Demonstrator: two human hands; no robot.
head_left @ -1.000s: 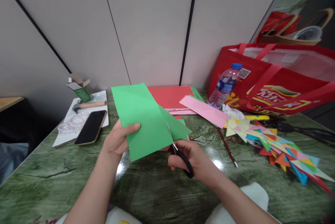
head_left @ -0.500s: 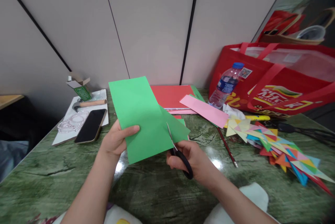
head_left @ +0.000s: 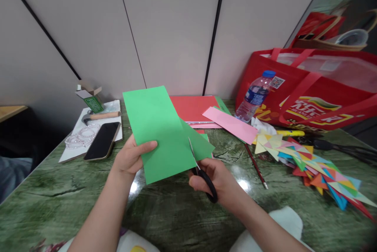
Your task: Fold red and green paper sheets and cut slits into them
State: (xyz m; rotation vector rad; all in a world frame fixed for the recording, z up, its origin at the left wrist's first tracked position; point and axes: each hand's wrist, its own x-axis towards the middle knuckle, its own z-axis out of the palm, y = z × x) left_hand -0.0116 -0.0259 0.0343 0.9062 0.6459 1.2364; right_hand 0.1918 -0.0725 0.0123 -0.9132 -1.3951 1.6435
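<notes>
A sheet of green paper (head_left: 156,126) is held up over the table by my left hand (head_left: 132,157), thumb on top and the other fingers underneath at its left edge. My right hand (head_left: 213,177) grips a pair of scissors (head_left: 210,187) by its black handles. One blade lies over the paper near its lower right edge; the other is hidden beneath. Right of the blade, a partly cut flap of the green sheet (head_left: 200,144) slants away. My right fingers are close under that flap; whether they touch it I cannot tell.
Behind lie red paper (head_left: 194,108) and a pink strip (head_left: 231,124). To the right are a water bottle (head_left: 255,96), a red bag (head_left: 312,87), a pencil (head_left: 256,165) and folded colored paper pieces (head_left: 321,169). At left are a phone (head_left: 103,140), a hammer (head_left: 103,116) and a small box (head_left: 92,99).
Almost nothing differs. The view has shifted very slightly, and both hands, the green paper and the scissors hold nearly the same pose.
</notes>
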